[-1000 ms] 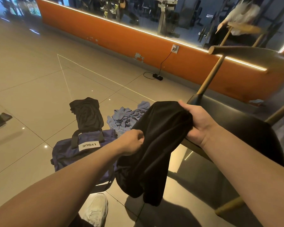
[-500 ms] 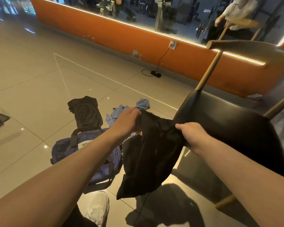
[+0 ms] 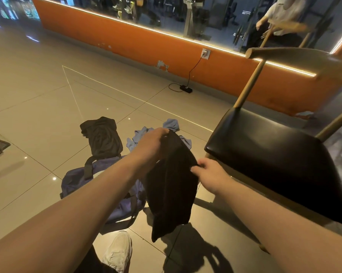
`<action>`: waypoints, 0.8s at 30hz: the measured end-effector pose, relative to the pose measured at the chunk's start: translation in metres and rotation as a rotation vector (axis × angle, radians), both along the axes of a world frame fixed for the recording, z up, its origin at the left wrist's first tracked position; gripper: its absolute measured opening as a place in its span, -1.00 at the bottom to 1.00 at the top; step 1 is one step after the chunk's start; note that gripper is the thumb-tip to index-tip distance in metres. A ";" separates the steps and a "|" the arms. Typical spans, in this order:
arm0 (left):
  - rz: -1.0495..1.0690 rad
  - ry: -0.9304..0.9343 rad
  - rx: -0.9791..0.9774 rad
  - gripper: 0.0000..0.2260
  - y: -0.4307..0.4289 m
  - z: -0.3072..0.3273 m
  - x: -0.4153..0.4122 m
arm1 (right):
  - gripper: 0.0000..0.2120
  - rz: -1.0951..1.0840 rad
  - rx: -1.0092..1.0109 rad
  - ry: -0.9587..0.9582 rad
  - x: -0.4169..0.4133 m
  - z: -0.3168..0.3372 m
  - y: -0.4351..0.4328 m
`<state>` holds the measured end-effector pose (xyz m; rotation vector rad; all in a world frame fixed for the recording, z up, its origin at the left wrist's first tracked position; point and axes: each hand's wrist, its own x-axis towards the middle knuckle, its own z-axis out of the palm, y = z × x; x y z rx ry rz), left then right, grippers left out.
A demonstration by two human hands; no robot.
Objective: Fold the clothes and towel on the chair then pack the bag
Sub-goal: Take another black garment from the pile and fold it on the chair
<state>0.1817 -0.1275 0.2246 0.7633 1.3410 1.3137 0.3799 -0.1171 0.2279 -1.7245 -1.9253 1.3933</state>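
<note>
Now mid-fold, clear of the chair [image 3: 274, 160]. Gripping the black garment [image 3: 172, 194] by its top corner with the left hand [image 3: 153, 143], fingers curled over the cloth. Pinching a side edge lower down with the right hand [image 3: 207, 170], thumb and fingertips closed on the hem. Hanging free in the air, between the blue duffel bag [image 3: 75, 180] on the floor and the chair seat to the right, and touching neither, as far as can be told. Already lying beyond the bag: a dark folded piece [image 3: 103, 136] and a crumpled light-blue cloth [image 3: 138, 137], probably the towel, not yet folded.

Risks from here, offered as judgement only. Could slip out of the right-hand pinch, a slight hold on limp fabric, and swing down onto the tiles [image 3: 48, 107] or over the white shoe [image 3: 119, 251]. Could fold crooked with nothing flat underneath — better laid on the seat than doubled in mid-air. Could also drag its lower end across the bag and snag. Worth keeping both holds level and bringing edge to edge before letting go.
</note>
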 end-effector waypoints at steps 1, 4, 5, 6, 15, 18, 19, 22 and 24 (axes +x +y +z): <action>0.017 0.094 -0.014 -0.80 0.000 0.000 -0.004 | -0.89 -0.041 -0.041 0.030 0.000 0.004 0.001; 0.044 0.298 -0.048 -0.85 0.000 -0.006 -0.011 | -0.81 -0.153 -0.132 0.134 -0.001 0.014 0.007; 0.043 0.331 -0.049 -0.83 -0.002 -0.006 -0.011 | -0.80 -0.188 -0.162 0.181 -0.004 0.020 0.007; 0.039 0.347 -0.049 -0.81 -0.003 -0.008 -0.012 | -0.80 -0.223 -0.180 0.227 -0.006 0.024 0.008; -0.283 0.576 -0.162 -0.65 -0.012 -0.019 -0.010 | -0.76 -0.322 -0.292 0.498 -0.024 0.063 0.013; -0.525 0.801 -0.196 -0.70 -0.017 -0.024 -0.012 | -0.77 -0.326 -0.294 0.530 -0.025 0.071 0.012; -0.596 0.844 -0.222 -0.72 -0.020 -0.026 -0.011 | -0.79 -0.329 -0.293 0.539 -0.025 0.072 0.012; -0.614 0.899 -0.222 -0.62 -0.020 -0.036 -0.005 | -0.83 -0.352 -0.290 0.585 -0.023 0.077 0.010; -0.540 0.966 -0.135 -0.78 -0.018 -0.032 -0.002 | -0.85 -0.358 -0.280 0.599 -0.021 0.078 0.010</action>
